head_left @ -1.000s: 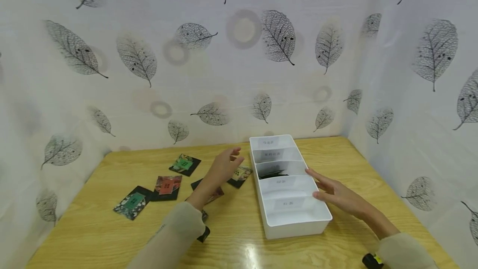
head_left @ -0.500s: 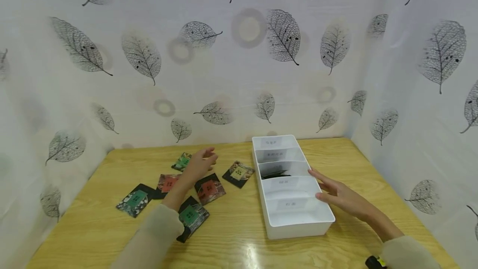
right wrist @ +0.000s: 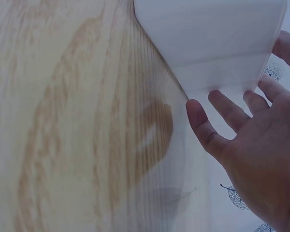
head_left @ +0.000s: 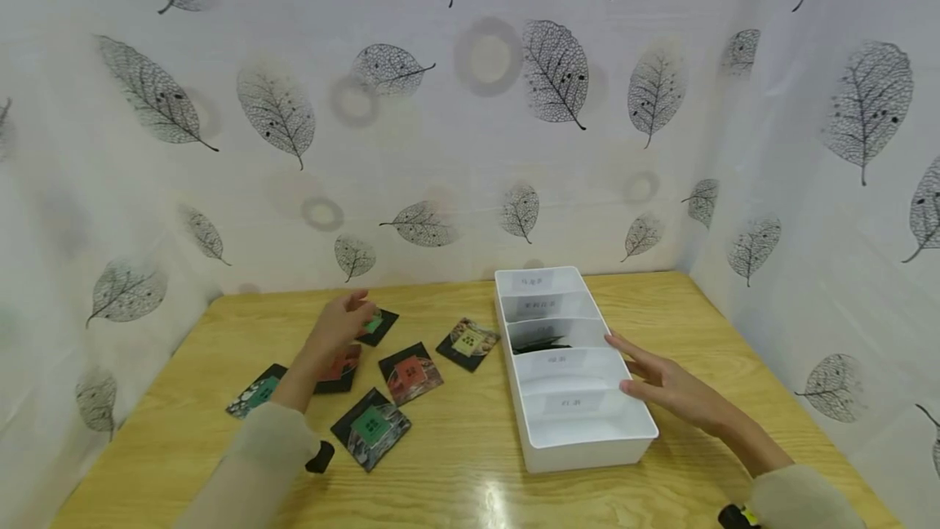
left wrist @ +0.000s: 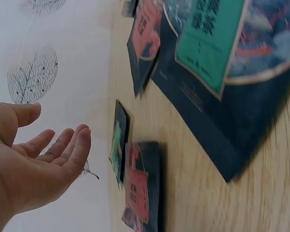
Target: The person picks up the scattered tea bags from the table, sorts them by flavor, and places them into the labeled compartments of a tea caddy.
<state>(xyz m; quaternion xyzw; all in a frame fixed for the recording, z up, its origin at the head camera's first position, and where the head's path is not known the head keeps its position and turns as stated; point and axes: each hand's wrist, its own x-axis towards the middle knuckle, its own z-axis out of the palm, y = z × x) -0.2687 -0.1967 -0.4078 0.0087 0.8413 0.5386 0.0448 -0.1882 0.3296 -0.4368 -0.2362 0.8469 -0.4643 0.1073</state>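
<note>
My left hand (head_left: 336,329) hovers over the flat square packets at the left, fingers loosely bent with nothing in them, as the left wrist view confirms. Closest to it lies a green-labelled packet (head_left: 379,326), partly covered by the fingers. Beneath the wrist are a red-labelled packet (head_left: 339,370) and a green-labelled one with white flowers (head_left: 255,392). At the right, my right hand (head_left: 664,382) rests its fingertips and thumb against the side of a long white divided box (head_left: 580,457). Dark packets (head_left: 542,344) stand in its middle compartment.
Between hand and box lie another red-labelled packet (head_left: 411,372), a green-labelled packet (head_left: 370,428) and a yellow-labelled packet (head_left: 467,343). Paper labels mark the box's compartments. Leaf-patterned curtains (head_left: 455,137) hang behind and beside the wooden table (head_left: 455,480).
My left hand has moved left, away from the box and the yellow-labelled packet, to above the packets at the back left. The right hand has stayed on the box.
</note>
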